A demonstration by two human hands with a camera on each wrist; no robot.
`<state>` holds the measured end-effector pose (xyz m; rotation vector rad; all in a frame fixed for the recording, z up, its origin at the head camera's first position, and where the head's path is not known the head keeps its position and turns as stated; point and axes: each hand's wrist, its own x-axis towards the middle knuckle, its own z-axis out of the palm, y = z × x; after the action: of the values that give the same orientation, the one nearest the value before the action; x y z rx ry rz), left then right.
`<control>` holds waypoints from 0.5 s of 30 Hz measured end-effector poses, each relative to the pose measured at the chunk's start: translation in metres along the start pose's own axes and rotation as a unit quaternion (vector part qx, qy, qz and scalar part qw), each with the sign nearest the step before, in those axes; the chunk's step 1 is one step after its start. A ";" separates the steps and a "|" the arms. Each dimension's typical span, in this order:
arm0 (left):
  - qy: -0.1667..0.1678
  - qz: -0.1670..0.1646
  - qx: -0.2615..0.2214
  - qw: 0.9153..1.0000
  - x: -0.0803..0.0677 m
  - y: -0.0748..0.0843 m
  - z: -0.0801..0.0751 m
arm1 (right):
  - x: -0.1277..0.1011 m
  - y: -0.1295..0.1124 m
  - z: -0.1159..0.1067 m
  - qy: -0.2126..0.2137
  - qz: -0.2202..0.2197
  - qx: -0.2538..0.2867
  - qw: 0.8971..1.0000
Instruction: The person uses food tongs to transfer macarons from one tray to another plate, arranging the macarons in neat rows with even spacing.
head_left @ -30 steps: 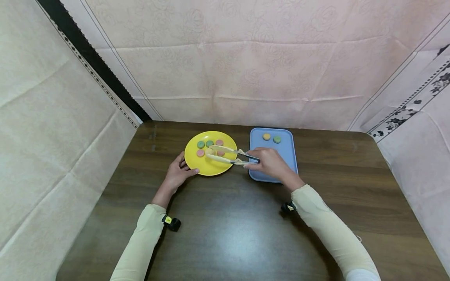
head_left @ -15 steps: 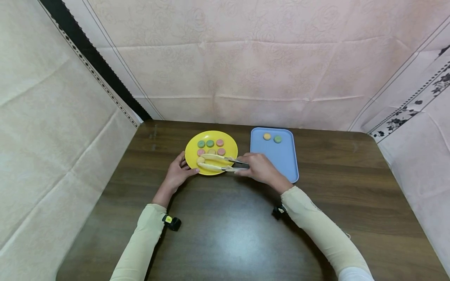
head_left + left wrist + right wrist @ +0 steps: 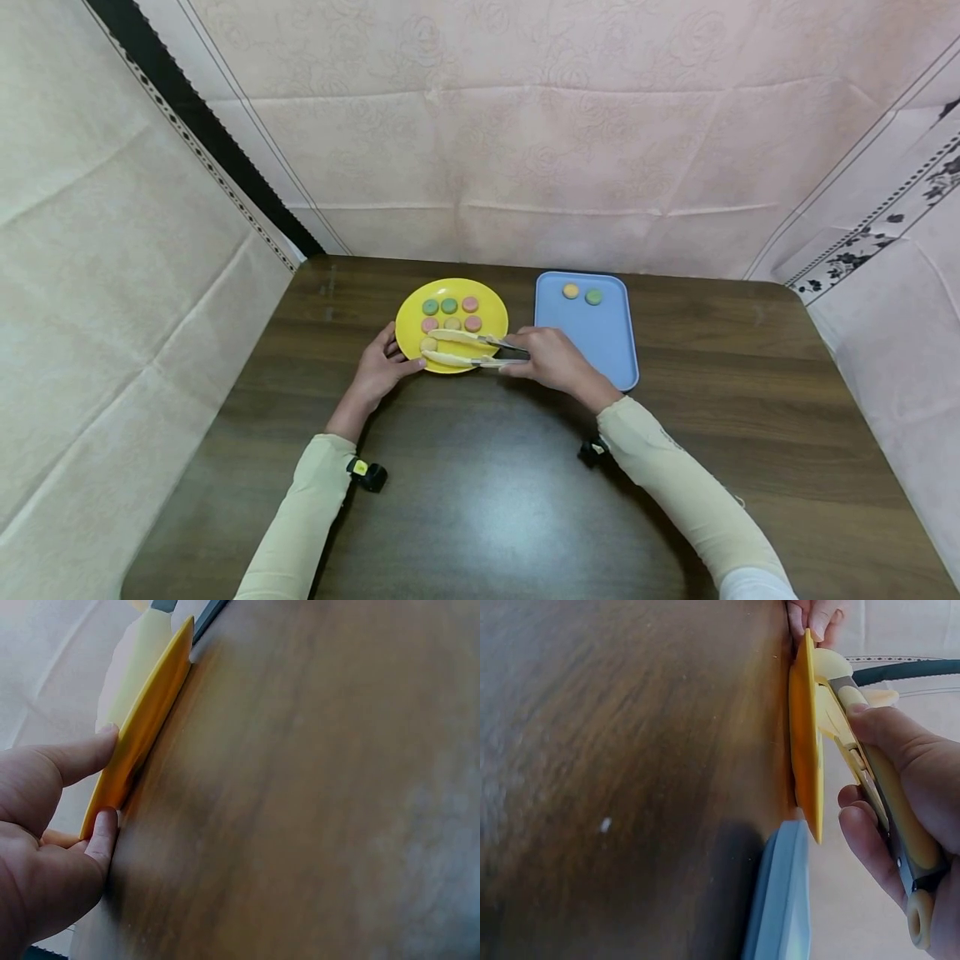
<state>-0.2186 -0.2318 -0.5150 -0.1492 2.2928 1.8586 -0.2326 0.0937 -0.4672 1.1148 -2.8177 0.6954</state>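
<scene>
In the head view, my left hand (image 3: 378,367) pinches the rim of a round yellow plate (image 3: 491,312), thumb on top and fingers beneath. My right hand (image 3: 553,358) grips a pair of tongs (image 3: 457,336) with pale tips and dark handles, reaching over the plate's front part. Between the spread tongs tips lies a pale yellow macaron-like disc (image 3: 428,344). Behind it on the plate are a cream disc (image 3: 452,324), two green discs (image 3: 430,307) and several pink discs (image 3: 470,304). The right wrist view shows the tongs (image 3: 885,780) tilted down to the plate.
A blue rectangular tray (image 3: 588,333) stands right of the plate, bearing a yellow disc (image 3: 571,291) and a green disc (image 3: 593,297) near its back edge. Both plate and tray are near the back of the brown wooden table (image 3: 480,483). Pale patterned cloth (image 3: 525,150) hangs behind.
My right hand has moved the tongs left and toward the plate's front edge. A pale yellow disc now shows at front left, where none was visible a second ago. The left hand stays put.
</scene>
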 end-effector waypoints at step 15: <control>0.005 0.007 0.000 1.000 -0.004 0.002 0.002 | -0.041 0.018 -0.043 0.064 0.019 -0.011 0.998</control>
<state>-0.2152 -0.2301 -0.5131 -0.1434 2.3053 1.8696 -0.2200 0.1495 -0.4438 0.9774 -2.7384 0.7112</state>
